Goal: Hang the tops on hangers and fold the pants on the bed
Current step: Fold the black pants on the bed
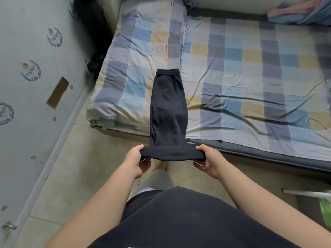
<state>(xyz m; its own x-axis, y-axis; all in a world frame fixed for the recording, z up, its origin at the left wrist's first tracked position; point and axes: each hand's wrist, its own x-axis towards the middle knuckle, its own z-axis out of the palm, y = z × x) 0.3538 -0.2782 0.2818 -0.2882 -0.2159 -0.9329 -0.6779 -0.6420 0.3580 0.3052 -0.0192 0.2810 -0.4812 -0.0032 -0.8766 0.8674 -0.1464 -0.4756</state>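
Bare checked bed [250, 72] right of pants [168, 104]

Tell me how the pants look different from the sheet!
The pants are plain black; the sheet is checked blue, yellow and grey. The pants are folded narrow, one end held by the left hand and right hand; the sheet lies spread wide. Both are cloth.
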